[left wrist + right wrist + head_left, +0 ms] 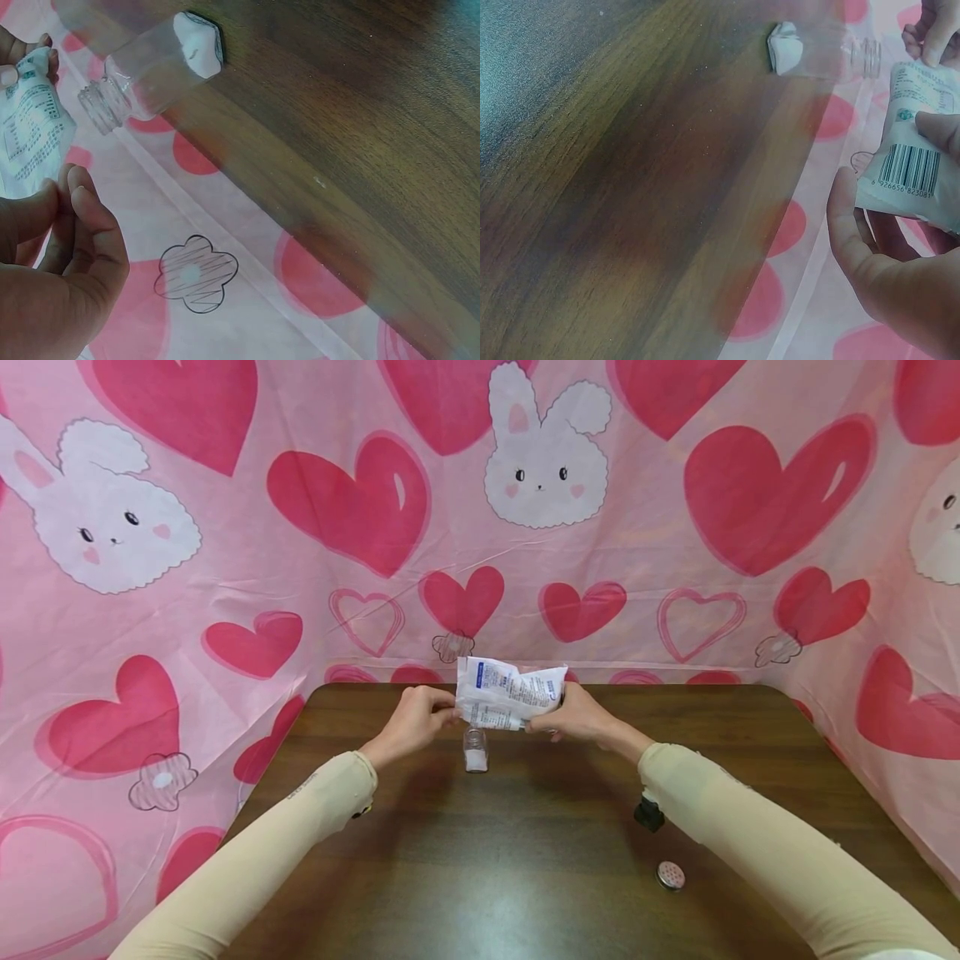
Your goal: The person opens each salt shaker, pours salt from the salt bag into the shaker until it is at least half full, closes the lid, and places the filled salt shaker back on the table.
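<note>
A white printed packet (510, 693) is held up between both hands over the far part of the table. My left hand (411, 724) pinches its left end between thumb and fingers. The right hand (583, 717) grips the opposite end, next to a barcode (910, 169) that shows in the right wrist view. Just below the packet stands a clear shaker bottle (476, 752), upright and uncapped. White contents (199, 45) fill its lower part, and its threaded neck (103, 105) is bare.
A round silver shaker lid (671, 875) with holes lies on the dark wooden table (495, 860), near the right forearm. A black device (648, 814) hangs under the right wrist. Pink cloth (525, 552) with hearts and rabbits surrounds the table's back and sides.
</note>
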{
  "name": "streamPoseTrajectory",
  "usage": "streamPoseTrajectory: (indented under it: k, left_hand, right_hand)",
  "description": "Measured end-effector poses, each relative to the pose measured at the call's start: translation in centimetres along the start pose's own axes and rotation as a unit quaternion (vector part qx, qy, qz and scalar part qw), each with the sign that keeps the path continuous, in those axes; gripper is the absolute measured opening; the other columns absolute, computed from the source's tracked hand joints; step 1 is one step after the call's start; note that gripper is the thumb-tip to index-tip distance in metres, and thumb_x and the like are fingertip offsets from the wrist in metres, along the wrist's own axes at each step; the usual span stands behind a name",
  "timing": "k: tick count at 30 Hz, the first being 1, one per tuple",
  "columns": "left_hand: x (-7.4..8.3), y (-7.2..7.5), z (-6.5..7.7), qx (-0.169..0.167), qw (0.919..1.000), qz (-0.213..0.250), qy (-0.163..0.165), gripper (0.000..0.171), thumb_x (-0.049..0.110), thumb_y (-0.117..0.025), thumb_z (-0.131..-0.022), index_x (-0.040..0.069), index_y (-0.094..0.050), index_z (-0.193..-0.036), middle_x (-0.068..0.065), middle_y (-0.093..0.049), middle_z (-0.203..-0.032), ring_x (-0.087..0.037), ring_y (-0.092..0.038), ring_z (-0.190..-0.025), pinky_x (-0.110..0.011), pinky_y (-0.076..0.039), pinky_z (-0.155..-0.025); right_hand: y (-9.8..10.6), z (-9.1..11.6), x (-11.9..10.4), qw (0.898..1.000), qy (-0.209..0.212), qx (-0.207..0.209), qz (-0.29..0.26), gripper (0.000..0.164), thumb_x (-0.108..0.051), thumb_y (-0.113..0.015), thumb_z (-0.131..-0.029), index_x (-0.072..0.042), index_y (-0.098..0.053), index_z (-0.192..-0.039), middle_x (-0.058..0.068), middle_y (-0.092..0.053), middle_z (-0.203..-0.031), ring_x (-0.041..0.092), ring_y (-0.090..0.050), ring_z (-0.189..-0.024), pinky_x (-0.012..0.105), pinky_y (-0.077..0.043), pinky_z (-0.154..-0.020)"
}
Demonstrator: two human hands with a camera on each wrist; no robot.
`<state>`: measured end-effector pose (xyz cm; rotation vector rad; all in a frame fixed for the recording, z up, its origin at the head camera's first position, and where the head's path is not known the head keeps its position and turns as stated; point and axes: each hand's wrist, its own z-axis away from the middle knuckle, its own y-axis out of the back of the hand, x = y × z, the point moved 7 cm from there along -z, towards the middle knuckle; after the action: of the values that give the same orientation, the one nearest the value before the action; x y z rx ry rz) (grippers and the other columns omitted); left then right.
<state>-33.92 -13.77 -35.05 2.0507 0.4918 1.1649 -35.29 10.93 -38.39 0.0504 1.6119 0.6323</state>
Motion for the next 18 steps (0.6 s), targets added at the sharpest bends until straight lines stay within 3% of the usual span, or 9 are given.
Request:
streamPoseTrajectory:
  k: [2, 12, 18]
  left_hand:
    - [-0.04, -0.04, -0.02, -0.001, 1.0000, 0.002, 0.000, 0.010, -0.002, -0.076, -0.095, 0.005, -0.080, -0.089, -0.005, -0.074, -0.077, -0.013, -0.061, -0.068, -0.031, -0.051, -0.061]
    - [0.00, -0.02, -0.04, -0.002, 1.0000, 0.001, -0.001, 0.010, -0.001, -0.076, -0.095, 0.005, -0.080, -0.089, -0.007, -0.074, -0.078, -0.014, -0.061, -0.069, -0.031, -0.051, -0.062]
    - [-0.08, -0.10, -0.09, -0.001, 1.0000, -0.001, -0.003, 0.010, -0.001, -0.076, -0.095, 0.005, -0.080, -0.089, -0.006, -0.074, -0.078, -0.014, -0.061, -0.069, -0.031, -0.051, -0.062]
  right_hand:
    - [0.03, -0.03, 0.05, 1.000, 0.002, 0.000, -0.001, 0.044, -0.014, -0.090, -0.080, -0.002, -0.069, -0.118, 0.010, -0.075, -0.100, 0.031, -0.070, -0.085, 0.040, -0.060, -0.062]
    - [0.03, -0.02, -0.03, 1.000, -0.004, 0.001, -0.002, 0.043, -0.013, -0.090, -0.080, -0.004, -0.069, -0.118, 0.010, -0.076, -0.100, 0.043, -0.069, -0.093, 0.041, -0.060, -0.063]
    - [0.03, 0.01, -0.10, 1.000, -0.001, 0.003, 0.002, 0.043, -0.013, -0.090, -0.080, -0.004, -0.069, -0.117, 0.010, -0.075, -0.100, 0.031, -0.071, -0.086, 0.061, -0.059, -0.074]
